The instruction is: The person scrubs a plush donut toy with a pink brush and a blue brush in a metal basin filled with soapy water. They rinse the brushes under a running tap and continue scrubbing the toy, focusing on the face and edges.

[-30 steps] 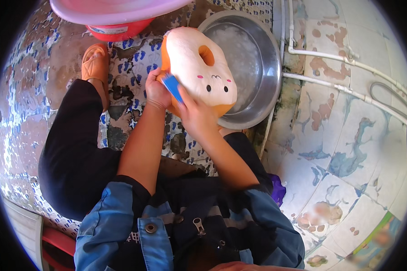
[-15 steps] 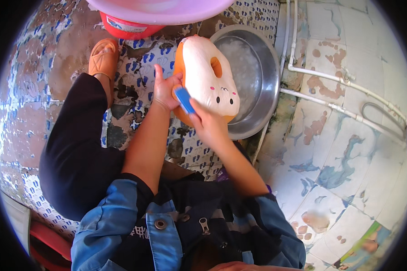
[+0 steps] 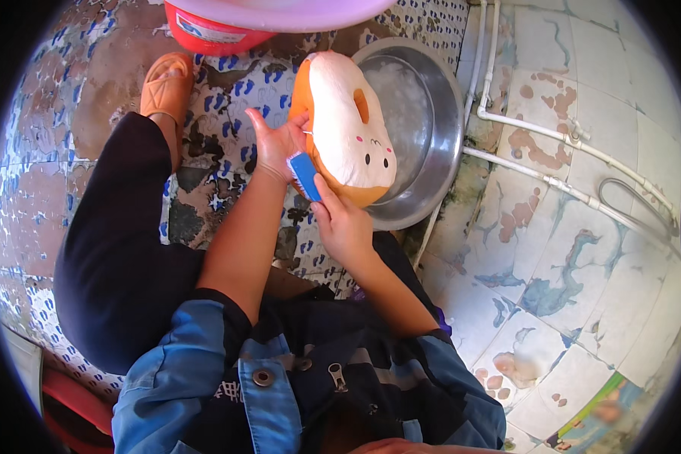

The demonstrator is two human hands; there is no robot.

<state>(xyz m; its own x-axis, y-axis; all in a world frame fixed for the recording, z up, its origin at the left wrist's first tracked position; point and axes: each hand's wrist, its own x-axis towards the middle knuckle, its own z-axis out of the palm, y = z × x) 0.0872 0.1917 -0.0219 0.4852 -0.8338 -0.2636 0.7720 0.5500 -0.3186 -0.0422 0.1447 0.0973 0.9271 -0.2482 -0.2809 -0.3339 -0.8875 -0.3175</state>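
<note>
A plush cushion [image 3: 340,144], white-topped with orange sides, a hole and a small face, leans at a tilt over the near-left side of a steel basin [image 3: 448,163]. My left hand [image 3: 280,147] is at the cushion's left side, palm turned up. Its thumb sticks out, while its fingers hold the orange side and are partly hidden there. In my right hand [image 3: 344,227] is a blue scrub brush [image 3: 305,175], gripped at its near end. The pale bristles face my left wrist and palm, close to the cushion's lower left edge.
Cloudy water [image 3: 408,106] lies in the basin. A pink basin [image 3: 280,13] sits over a red bucket [image 3: 212,36] at the far side. White pipes [image 3: 537,132] run along the tiled wall on the right. My foot in an orange slipper [image 3: 166,87] rests on the worn, patterned floor.
The brush has turned and shifted slightly down, its bristles now showing beside my left palm. My right hand has drawn back a little toward me. The cushion has tilted slightly.
</note>
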